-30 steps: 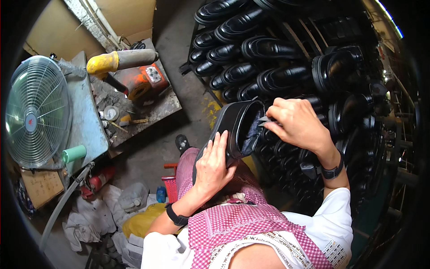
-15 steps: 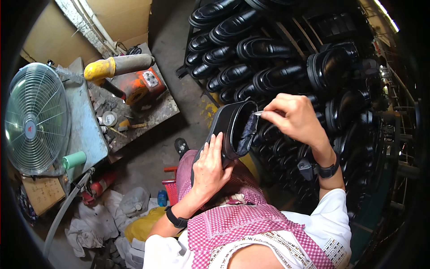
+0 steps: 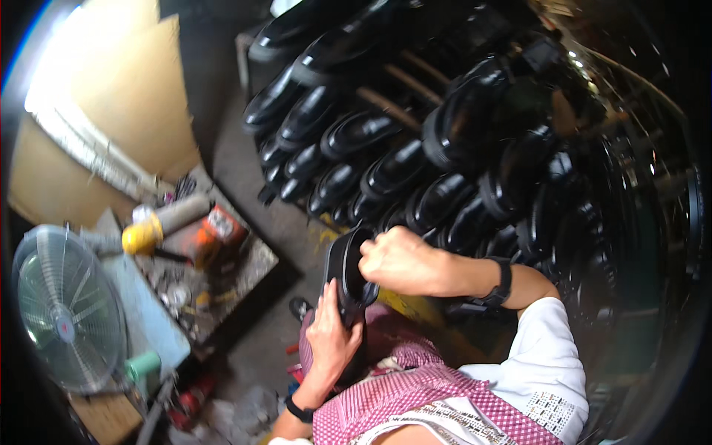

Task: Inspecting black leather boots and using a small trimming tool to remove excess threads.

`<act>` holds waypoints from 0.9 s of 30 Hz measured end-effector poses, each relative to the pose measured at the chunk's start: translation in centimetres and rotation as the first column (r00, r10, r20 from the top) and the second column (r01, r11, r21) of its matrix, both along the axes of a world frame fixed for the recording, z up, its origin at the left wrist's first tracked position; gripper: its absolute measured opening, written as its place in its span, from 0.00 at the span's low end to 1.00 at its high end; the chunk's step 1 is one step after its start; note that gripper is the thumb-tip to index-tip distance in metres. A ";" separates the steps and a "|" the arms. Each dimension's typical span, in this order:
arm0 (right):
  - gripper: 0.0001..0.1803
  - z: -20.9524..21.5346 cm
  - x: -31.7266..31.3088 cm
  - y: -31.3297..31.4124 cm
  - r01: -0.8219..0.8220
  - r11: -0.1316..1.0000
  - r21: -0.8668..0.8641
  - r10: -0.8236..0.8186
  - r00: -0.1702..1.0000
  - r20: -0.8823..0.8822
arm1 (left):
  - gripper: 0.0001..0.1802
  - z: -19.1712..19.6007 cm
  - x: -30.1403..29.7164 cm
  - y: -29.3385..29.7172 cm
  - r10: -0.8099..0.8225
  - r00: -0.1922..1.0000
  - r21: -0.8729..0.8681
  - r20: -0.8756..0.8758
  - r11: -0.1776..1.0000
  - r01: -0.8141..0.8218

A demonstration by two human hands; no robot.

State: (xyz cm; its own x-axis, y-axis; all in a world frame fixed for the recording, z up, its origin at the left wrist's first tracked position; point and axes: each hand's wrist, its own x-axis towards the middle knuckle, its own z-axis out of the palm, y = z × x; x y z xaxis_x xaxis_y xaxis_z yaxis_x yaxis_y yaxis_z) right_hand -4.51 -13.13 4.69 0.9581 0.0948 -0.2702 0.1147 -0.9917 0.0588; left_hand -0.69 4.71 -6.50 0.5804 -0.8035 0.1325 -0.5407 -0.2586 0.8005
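A black leather shoe [image 3: 338, 259] is held above my lap, its opening turned to the right. Along its near side lies my left hand [image 3: 331, 334], steadying it with the fingers extended and the thumb apart. My right hand [image 3: 404, 261] is closed at the rim of the opening, its fingers curled partly inside. Whatever those fingers grip is hidden by the hand and by blur. The shoe's lower end disappears behind my left hand.
Rows of shiny black shoes [image 3: 397, 167] fill a rack ahead and to the right. On the left are a round fan [image 3: 67, 315], a light-blue tabletop [image 3: 159, 304], a green cylinder [image 3: 142, 366] and an orange machine [image 3: 219, 233] with a yellow-ended pipe [image 3: 142, 236].
My view has swung, so the surroundings sit lower. My right hand has moved from just outside the shoe's opening, where it pinched a thin pale pointed thing, to its rim. My left hand keeps its hold.
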 end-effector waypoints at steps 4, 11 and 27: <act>0.09 1.2 -0.8 -1.7 0.277 0.725 0.630 -0.521 0.819 0.239 | 0.35 0.2 1.1 -0.4 0.038 0.980 0.045 -0.197 0.999 -0.030; 0.10 -1.8 -6.0 -0.7 0.033 0.082 0.996 -0.937 0.343 0.066 | 0.25 -1.0 6.0 -0.5 0.040 0.797 -0.234 -0.602 0.946 -0.225; 0.13 -8.2 -14.7 3.7 0.017 -0.288 0.958 -0.958 0.005 -0.288 | 0.20 16.6 14.2 -27.4 -0.422 0.859 -0.490 -0.288 0.836 0.247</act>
